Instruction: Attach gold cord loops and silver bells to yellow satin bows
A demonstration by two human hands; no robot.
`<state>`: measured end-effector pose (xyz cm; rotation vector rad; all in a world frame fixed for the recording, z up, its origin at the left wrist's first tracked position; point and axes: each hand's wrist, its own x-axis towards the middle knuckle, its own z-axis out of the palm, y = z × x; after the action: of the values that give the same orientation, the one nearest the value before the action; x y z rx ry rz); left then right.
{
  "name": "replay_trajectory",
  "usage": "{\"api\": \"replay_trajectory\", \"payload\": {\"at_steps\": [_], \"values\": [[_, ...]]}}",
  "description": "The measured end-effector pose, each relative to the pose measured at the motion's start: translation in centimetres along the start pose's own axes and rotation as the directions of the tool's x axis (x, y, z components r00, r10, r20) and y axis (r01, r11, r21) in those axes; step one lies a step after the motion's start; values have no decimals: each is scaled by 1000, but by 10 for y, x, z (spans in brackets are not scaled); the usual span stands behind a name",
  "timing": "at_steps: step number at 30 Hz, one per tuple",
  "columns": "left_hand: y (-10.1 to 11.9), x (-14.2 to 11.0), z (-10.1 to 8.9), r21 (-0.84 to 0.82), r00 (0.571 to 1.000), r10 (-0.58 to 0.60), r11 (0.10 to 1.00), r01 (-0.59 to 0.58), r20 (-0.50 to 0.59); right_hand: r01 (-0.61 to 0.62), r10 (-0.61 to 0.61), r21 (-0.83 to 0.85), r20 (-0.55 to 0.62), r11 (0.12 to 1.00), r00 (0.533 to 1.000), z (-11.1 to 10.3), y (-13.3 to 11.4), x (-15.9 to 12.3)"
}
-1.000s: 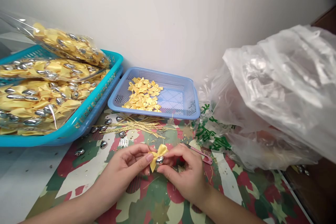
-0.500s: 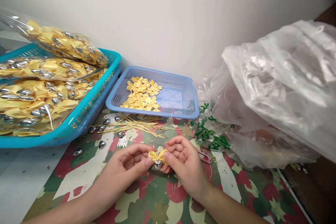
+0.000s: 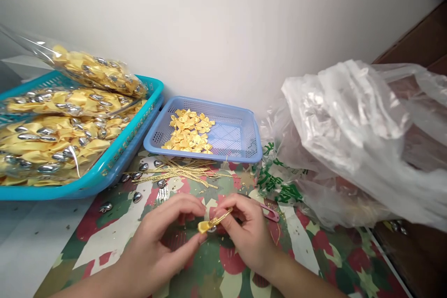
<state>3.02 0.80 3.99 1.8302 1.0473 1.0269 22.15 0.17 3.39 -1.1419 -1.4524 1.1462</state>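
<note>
Between the fingertips of my right hand (image 3: 247,233) is a small yellow ribbon bow (image 3: 204,227), turned on its side, with a thin gold tie (image 3: 220,217) looping from it. Part of a silver bead (image 3: 212,229) shows under the bow. My left hand (image 3: 167,237) is just left of the bow, its thumb and fingers apart; the thumb tip is close to the ribbon, and whether it touches I cannot tell. A pink-handled tool (image 3: 270,213) lies behind my right hand, partly hidden.
Gold ties (image 3: 185,173) and loose silver heart-shaped beads (image 3: 137,197) lie on the patterned cloth (image 3: 237,279). Behind them a blue basket (image 3: 202,152) holds yellow bows. A teal basket (image 3: 118,149) with bagged bows stands left; plastic bags (image 3: 335,121) bulge at right.
My left fingers have come away from the bow and spread. My right hand has turned the bow on its side, and its gold tie now shows. The view has shifted slightly.
</note>
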Motion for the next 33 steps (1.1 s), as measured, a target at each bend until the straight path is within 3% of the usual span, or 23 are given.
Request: {"api": "replay_trajectory", "payload": {"at_steps": [5, 10, 15, 17, 20, 24, 33], "values": [[6, 3, 1, 45, 996, 63, 997, -66, 64, 300, -305, -195, 5, 934, 952, 0, -6, 1], [4, 1, -8, 86, 979, 194, 976, -198, 56, 430, -462, -291, -49, 855, 886, -6, -9, 1], [7, -2, -13, 216, 916, 388, 890, -401, 98, 616, -693, -498, 39, 611, 720, -14, -10, 1], [8, -2, -14, 270, 887, 451, 846, -459, 98, 637, -728, -527, 49, 563, 684, -15, -9, 1], [10, -2, -14, 304, 875, 479, 825, -476, 70, 633, -734, -542, 44, 552, 678, -15, -10, 0], [11, -3, -12, 302, 888, 458, 843, -445, 30, 623, -724, -552, 51, 554, 688, -14, -10, -1], [15, -5, -5, 144, 960, 278, 949, -279, 33, 597, -668, -486, 35, 638, 743, -10, -7, -2]]}}
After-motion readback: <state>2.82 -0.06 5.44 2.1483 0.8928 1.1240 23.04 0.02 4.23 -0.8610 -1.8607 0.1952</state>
